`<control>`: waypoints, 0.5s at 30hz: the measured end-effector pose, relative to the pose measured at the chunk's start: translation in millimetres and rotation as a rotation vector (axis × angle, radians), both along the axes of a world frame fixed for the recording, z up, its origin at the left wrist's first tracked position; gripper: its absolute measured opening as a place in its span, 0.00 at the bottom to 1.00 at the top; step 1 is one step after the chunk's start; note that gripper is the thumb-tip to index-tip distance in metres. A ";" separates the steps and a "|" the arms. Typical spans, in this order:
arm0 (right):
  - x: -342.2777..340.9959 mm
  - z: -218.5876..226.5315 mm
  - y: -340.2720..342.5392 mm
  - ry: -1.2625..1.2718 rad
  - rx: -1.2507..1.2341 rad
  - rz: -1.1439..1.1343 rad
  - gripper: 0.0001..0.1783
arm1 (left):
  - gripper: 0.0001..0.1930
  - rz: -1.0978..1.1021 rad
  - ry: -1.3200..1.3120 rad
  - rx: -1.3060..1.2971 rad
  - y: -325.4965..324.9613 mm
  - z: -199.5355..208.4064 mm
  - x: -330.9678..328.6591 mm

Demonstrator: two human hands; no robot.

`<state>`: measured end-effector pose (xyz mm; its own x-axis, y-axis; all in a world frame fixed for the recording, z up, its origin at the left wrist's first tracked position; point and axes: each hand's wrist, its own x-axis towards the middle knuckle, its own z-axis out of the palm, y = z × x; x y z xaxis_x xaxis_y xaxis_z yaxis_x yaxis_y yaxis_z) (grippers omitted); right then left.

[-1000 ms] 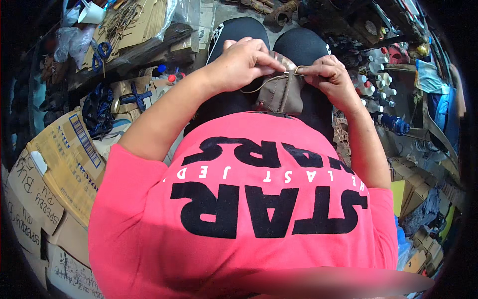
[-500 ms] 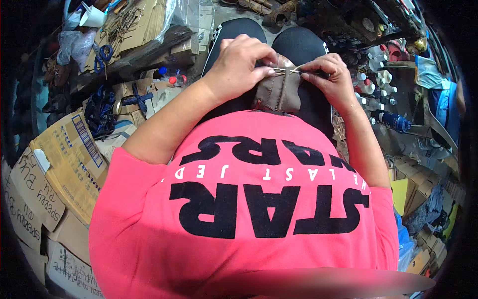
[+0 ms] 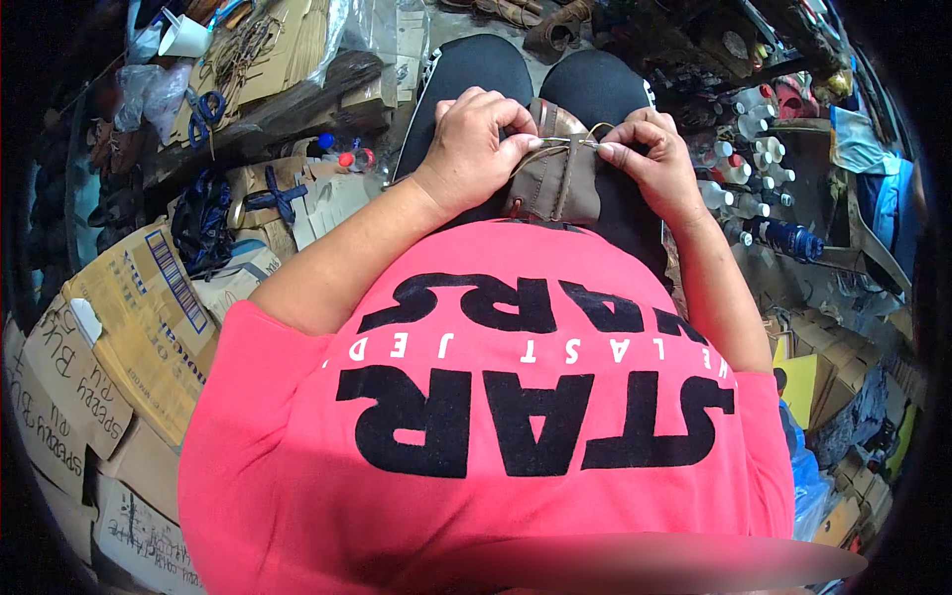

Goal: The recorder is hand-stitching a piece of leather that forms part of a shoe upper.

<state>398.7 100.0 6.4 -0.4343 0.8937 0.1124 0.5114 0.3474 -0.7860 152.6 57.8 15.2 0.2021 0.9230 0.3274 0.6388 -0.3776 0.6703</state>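
A grey-brown leather shoe upper [image 3: 581,193] with a seam down its middle rests between my thighs, its shiny tan part on the far side. A thin pale cord [image 3: 601,126] crosses it at the seam and makes a small loop on the right. My left hand [image 3: 469,144] pinches the cord between thumb and forefinger, just left of the seam. On the other side my right hand [image 3: 656,157] is closed on the cord too, fingertips close to the leather. Whether either hand also holds a needle is too small to tell.
Blue-handled scissors [image 3: 209,108] and a white cup [image 3: 185,38] sit at the far left. Cardboard boxes [image 3: 139,297] crowd the left side. Several small bottles [image 3: 746,169] stand right of my knees, with a blue bottle [image 3: 786,238] lying near them.
My right hand has turned slightly and sits a little lower. The cord now forms a raised loop beside it, and more of the shoe upper's far part shows.
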 end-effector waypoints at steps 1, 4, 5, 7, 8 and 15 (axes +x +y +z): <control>-0.6 0.1 -0.6 0.000 -0.001 -0.001 0.08 | 0.05 -0.001 0.000 -0.001 -0.6 -1.3 1.0; -2.5 0.0 -2.4 -0.045 0.038 -0.009 0.08 | 0.05 0.013 0.083 -0.025 -3.9 -3.3 3.4; -3.1 -0.9 -2.9 -0.062 0.046 -0.008 0.08 | 0.05 0.013 0.097 -0.036 -5.3 -4.0 4.2; -4.0 -2.6 -2.7 -0.079 0.054 -0.006 0.07 | 0.05 0.015 0.109 -0.046 -5.4 -4.6 6.4; -4.6 -3.8 -2.7 -0.082 0.080 -0.010 0.07 | 0.05 0.017 0.119 -0.053 -5.3 -4.8 7.5; -8.7 -2.0 -3.5 -0.068 0.100 -0.014 0.07 | 0.05 0.021 0.140 -0.051 -5.0 -5.6 11.3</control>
<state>389.9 96.5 4.4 -0.4311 0.8857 0.1725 0.5676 0.4147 -0.7112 163.9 52.8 9.6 0.2231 0.9423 0.2498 0.7346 -0.3309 0.5923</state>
